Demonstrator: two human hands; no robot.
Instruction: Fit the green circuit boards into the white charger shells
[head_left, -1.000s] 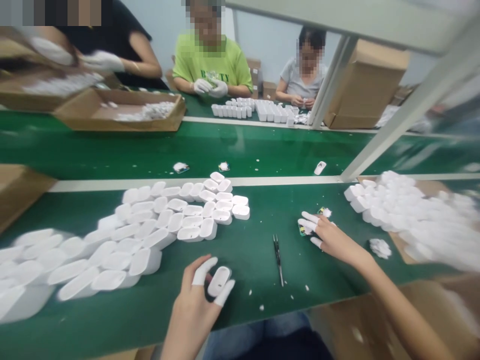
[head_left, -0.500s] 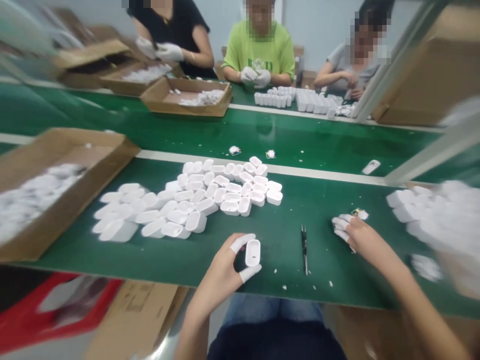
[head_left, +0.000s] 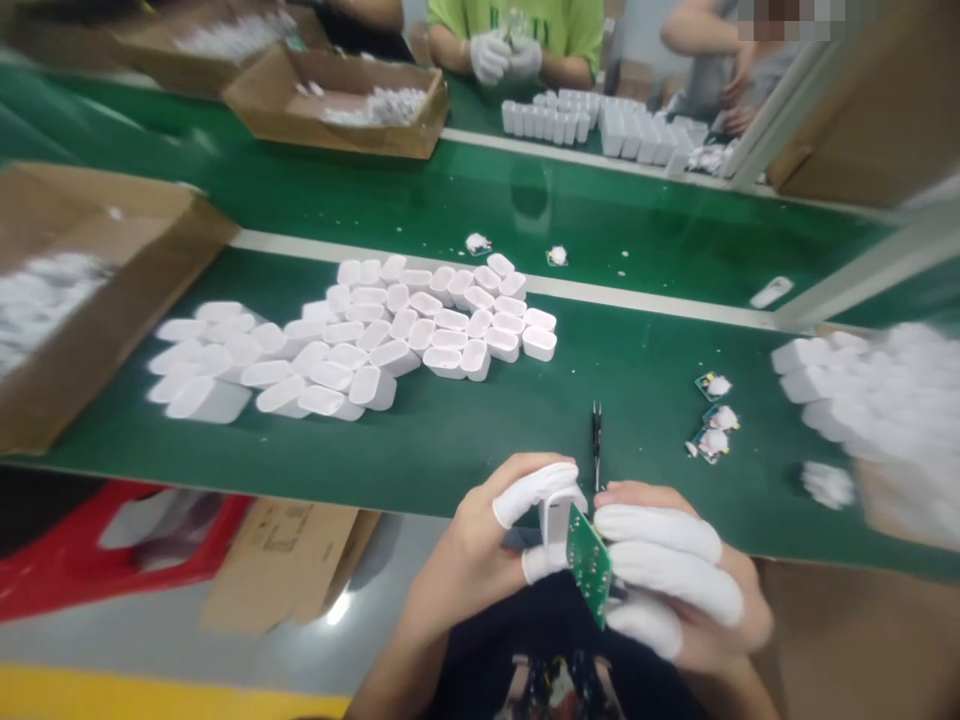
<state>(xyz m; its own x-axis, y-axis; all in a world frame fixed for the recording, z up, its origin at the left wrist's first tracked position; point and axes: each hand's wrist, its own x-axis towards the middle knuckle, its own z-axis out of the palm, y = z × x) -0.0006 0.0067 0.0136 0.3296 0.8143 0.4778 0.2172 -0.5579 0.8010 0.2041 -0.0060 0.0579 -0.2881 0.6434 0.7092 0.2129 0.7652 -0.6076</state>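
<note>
My left hand (head_left: pixel 487 540), with white finger cots, is closed around a white plastic housing (head_left: pixel 555 520) whose open side faces right. Close beside that opening, my right hand (head_left: pixel 682 570) grips a green circuit board (head_left: pixel 589 562) between cotted fingers, its soldered face turned toward the housing and me. Whether board and housing touch, I cannot tell. Just beyond my hands lies a pair of tweezers (head_left: pixel 597 445) on the green bench. Several small circuit boards with white blobs (head_left: pixel 716 418) rest to the right. A cluster of white housings (head_left: pixel 390 335) stands at the left.
A cardboard box (head_left: pixel 150 290) of white parts sits at far left. More white housings (head_left: pixel 885 390) are heaped at right. A metal post (head_left: pixel 855 245) rises beyond them. Across the green belt (head_left: pixel 375 200), co-workers handle parts; one wears white gloves (head_left: pixel 506 58).
My right hand has picked up a circuit board and come left to the housing. My left hand has brought the housing nearer to my body. The camera view has tilted down.
</note>
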